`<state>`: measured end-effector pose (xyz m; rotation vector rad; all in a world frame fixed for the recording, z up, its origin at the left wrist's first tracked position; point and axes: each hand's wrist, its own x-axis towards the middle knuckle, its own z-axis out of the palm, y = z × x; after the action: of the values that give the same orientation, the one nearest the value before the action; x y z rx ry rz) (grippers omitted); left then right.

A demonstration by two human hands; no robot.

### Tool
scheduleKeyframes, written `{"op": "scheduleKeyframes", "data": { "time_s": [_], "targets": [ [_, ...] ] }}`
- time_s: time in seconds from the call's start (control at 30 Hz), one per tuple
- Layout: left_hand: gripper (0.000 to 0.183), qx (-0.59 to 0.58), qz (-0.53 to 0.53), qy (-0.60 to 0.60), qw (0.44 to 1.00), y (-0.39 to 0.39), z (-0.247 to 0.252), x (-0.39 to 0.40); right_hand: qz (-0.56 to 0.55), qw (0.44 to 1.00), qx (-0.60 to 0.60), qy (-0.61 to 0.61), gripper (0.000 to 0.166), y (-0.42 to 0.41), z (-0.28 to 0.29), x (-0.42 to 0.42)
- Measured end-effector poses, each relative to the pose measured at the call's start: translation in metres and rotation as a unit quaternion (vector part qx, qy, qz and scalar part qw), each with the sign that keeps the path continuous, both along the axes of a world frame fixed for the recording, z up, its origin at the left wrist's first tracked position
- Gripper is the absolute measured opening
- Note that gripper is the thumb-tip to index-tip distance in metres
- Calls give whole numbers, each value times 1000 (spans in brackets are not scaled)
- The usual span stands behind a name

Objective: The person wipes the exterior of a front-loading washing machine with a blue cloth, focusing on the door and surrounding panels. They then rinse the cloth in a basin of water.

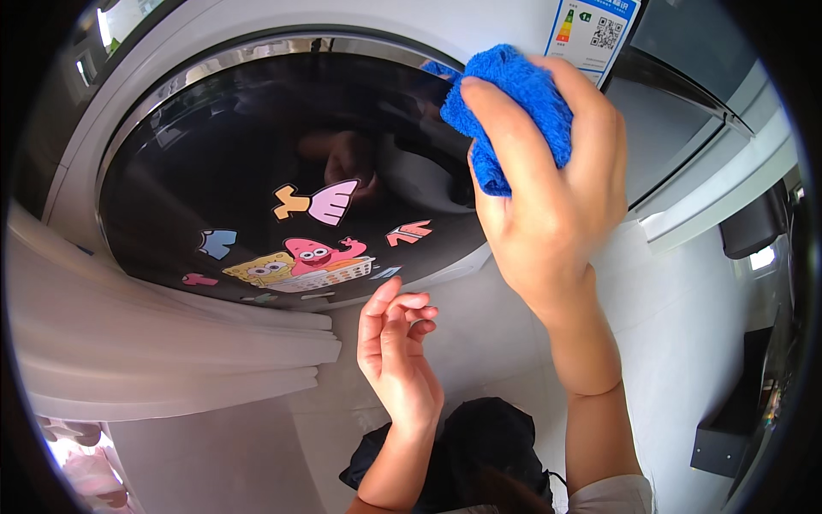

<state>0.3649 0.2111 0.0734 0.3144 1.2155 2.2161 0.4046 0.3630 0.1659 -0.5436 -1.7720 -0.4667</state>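
A bunched blue microfiber cloth [514,109] is gripped in my right hand [552,167], against the upper right rim of a washing machine's round door. The door's dark glass [257,135] bears cartoon stickers, among them a yellow and a pink figure in a laundry basket [308,266] and several small garments. Below the door's lower edge my left hand [401,353] is raised with its fingers loosely curled and parted, holding nothing. A white energy label [587,38] with a printed code is stuck on the machine's front, just beyond my right hand.
Pale curtain fabric [173,347] hangs at the left, close to the door's lower left side. A grey panel with a dark handle edge [681,96] stands at the upper right. Light floor tiles [488,334] lie below, and a black box-like object [725,443] is at the lower right.
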Motion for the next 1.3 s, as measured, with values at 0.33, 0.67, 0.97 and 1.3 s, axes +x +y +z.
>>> {"op": "scheduleKeyframes", "data": {
  "time_s": [0.33, 0.67, 0.97, 1.3],
  "targets": [
    [29, -4, -2, -15, 1000, 4, -4, -1, -74, 993, -82, -51, 42, 17, -79, 42],
    [29, 3, 6, 0, 1000, -4, 3, 1, 0, 977, -213, 34, 49, -6, -133, 62],
    [28, 44, 36, -28, 998, -8, 6, -2, 158, 983, 37, 91, 46, -34, -59, -28],
    [28, 44, 46, -38, 997, -9, 5, -11, 36, 994, 50, 88, 40, -19, -63, -47]
  ]
}}
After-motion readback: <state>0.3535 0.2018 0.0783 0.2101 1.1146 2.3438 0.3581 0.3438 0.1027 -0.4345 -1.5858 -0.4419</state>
